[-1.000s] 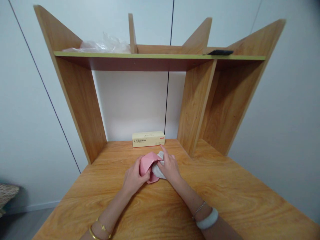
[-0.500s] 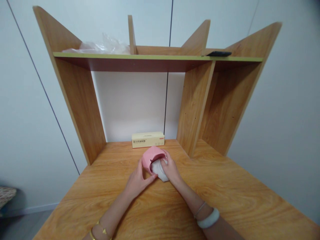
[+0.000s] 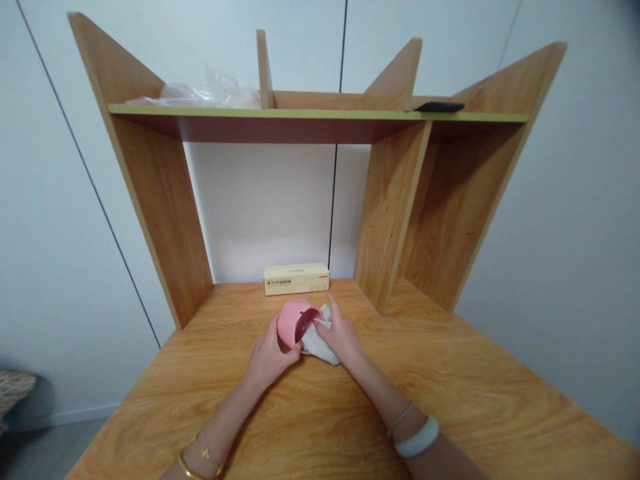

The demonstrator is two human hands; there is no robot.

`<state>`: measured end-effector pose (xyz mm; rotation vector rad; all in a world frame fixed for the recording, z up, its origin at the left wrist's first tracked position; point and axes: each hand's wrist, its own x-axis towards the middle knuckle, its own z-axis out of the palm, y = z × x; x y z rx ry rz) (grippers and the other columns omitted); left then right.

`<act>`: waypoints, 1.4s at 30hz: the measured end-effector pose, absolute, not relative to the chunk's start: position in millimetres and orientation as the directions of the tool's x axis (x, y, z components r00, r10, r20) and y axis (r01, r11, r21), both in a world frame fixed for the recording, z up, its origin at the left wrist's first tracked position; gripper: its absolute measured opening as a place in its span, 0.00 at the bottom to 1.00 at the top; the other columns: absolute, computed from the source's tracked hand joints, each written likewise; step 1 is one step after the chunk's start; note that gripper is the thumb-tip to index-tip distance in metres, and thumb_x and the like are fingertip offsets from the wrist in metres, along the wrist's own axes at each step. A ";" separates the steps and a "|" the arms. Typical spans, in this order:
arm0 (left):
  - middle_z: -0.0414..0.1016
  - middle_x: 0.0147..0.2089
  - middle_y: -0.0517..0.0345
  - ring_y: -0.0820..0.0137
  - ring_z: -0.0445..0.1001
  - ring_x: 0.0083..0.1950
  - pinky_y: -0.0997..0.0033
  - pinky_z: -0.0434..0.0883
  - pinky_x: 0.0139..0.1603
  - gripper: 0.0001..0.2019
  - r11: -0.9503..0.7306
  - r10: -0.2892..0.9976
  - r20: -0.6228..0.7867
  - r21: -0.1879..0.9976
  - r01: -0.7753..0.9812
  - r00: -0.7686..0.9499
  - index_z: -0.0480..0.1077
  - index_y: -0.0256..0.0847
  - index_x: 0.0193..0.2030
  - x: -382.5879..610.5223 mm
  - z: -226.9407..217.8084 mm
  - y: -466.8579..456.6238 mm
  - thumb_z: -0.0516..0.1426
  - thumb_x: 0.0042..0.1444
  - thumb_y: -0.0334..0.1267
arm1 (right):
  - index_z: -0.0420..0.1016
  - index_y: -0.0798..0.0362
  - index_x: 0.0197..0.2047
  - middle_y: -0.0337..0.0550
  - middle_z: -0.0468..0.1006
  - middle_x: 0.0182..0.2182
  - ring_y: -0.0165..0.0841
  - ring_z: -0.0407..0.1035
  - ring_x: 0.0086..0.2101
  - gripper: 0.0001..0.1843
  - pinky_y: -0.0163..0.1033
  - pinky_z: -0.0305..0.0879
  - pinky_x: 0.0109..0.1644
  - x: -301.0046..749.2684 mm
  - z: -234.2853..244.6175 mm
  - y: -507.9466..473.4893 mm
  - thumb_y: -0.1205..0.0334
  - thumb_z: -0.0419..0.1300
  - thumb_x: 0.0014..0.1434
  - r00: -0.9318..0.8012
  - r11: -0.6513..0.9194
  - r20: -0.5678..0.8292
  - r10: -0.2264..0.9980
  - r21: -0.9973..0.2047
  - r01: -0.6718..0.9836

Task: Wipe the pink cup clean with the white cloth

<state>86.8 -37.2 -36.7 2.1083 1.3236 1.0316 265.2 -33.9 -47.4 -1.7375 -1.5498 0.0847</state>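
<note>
My left hand [image 3: 271, 357] grips a pink, faceted bowl [image 3: 291, 320] by its left side. The bowl is tipped over, so its darker inside faces to the right, toward my other hand. In my right hand [image 3: 341, 335] is a crumpled white cloth [image 3: 320, 345], pinched at the bowl's rim and hanging down below the fingers. The thumb lies by the bowl's opening; part of the cloth is hidden behind the hand.
A cream-coloured box [image 3: 296, 279] with printing stands at the back of the wooden desk [image 3: 320, 420]. Overhead, a shelf [image 3: 320, 115] holds clear plastic bags [image 3: 210, 92] and a flat black object [image 3: 439, 107]. Upright wooden panels [image 3: 393, 220] rise from the desk.
The bowl has shifted slightly left and turned, along with my left hand. The cloth has come out of the bowl's opening to the rim, and my right index finger now points up.
</note>
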 end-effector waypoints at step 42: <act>0.74 0.25 0.54 0.63 0.73 0.31 0.69 0.66 0.32 0.15 -0.063 0.998 0.063 0.986 0.156 0.004 0.69 0.36 0.26 81.0 -41.4 -15.0 0.54 0.43 0.48 | 0.68 0.52 0.26 0.37 0.72 0.20 0.32 0.66 0.23 0.06 0.35 0.62 0.28 286.4 -41.1 -25.2 0.63 0.51 0.44 0.207 0.193 0.346 0.915 -0.826 0.529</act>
